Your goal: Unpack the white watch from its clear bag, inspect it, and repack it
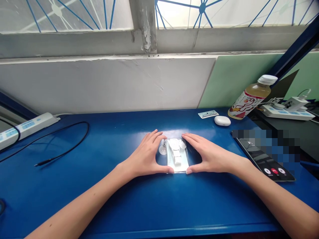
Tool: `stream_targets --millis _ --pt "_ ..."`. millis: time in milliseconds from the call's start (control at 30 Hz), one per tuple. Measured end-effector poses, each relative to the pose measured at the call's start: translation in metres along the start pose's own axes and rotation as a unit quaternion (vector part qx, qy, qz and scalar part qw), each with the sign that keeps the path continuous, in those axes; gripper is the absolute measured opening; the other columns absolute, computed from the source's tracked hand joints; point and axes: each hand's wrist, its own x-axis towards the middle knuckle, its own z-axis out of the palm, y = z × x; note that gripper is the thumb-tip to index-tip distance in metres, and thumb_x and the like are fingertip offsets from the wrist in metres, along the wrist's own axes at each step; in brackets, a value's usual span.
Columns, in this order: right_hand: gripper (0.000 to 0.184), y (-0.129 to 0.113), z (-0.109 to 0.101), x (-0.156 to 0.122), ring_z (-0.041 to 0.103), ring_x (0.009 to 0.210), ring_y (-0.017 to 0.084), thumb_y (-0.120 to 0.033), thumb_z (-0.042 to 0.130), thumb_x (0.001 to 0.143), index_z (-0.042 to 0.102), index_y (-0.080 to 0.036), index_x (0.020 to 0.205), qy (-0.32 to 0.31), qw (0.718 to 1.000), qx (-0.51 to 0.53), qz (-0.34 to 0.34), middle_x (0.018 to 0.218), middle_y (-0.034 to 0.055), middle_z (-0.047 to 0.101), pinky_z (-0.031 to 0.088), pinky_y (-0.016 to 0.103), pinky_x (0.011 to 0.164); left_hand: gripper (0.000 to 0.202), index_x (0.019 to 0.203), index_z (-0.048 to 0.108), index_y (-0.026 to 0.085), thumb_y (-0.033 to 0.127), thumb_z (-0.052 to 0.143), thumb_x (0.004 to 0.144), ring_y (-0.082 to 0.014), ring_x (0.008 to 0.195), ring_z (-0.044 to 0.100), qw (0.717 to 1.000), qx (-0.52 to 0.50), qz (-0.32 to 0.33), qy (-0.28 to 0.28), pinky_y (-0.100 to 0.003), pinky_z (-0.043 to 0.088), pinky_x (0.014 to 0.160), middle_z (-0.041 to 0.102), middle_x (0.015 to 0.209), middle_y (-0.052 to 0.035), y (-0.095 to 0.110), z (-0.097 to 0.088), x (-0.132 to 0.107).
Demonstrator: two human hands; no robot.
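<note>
A flat clear packet (183, 159) with white plastic parts on a pale card lies on the blue tabletop in front of me. The exact kind of the parts is too small to tell. At its left edge sits a round translucent piece like a suction cup (162, 149). My left hand (147, 154) spans the packet's left side, thumb at the near corner and fingers by the far corner. On the opposite side, my right hand (209, 154) holds the right edge the same way, thumb near and fingers far. Both hands rest close to the table.
On the left lie a white power strip (42, 122) and a black cable (87, 127). A drink bottle (249, 99), a white earbud case (222, 120) and a small printed card (208, 114) stand at the back right. A phone (264, 162) lies beside my right forearm.
</note>
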Motion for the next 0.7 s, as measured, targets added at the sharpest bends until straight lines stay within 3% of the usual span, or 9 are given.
stream_targets --millis 467,700 --pt "0.111 0.0015 0.0024 -0.0008 0.036 0.142 0.042 -0.070 0.071 0.069 0.032 -0.010 0.153 0.023 0.999 0.021 -0.011 0.154 0.0250 0.038 0.038 0.058 0.112 0.104 0.143 0.044 0.020 0.078 0.073 0.061 -0.0427 0.147 0.023 1.000 -0.007 -0.009 0.006 -0.062 0.022 0.117 0.040 0.153 -0.0192 0.0007 -0.0004 -0.0006" --pt "0.116 0.0015 0.0035 -0.0014 0.031 0.144 0.041 -0.072 0.070 0.069 0.027 -0.007 0.154 0.010 1.000 0.020 0.002 0.157 0.0254 0.033 0.034 0.056 0.115 0.112 0.145 0.041 0.014 0.083 0.068 0.061 -0.0422 0.147 0.022 1.000 0.006 -0.012 0.003 -0.061 0.021 0.118 0.039 0.153 -0.0219 -0.0019 0.0023 -0.0007"
